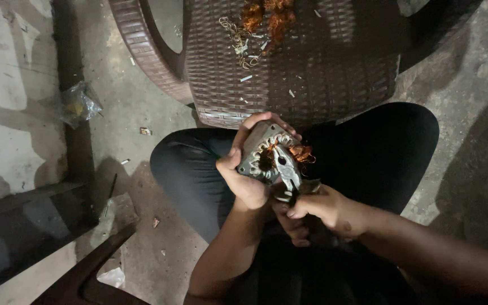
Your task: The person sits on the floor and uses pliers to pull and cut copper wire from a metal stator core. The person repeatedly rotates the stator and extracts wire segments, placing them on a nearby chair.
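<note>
My left hand (243, 169) grips a grey metal motor stator (257, 148) with copper windings, held above my lap. My right hand (320, 209) is closed on the handles of metal pliers (286, 172), whose jaws reach into the stator's middle. A tuft of orange copper wire (302, 152) sticks out of the stator's right side, beside the pliers' jaws. Both hands are close together, nearly touching at the stator's lower edge.
A brown woven plastic chair (323, 68) stands in front of my knees, with pulled copper wire (266, 20) and scraps on its seat. A crumpled plastic bag (77, 104) lies on the concrete floor at left. A dark chair leg (86, 271) shows at bottom left.
</note>
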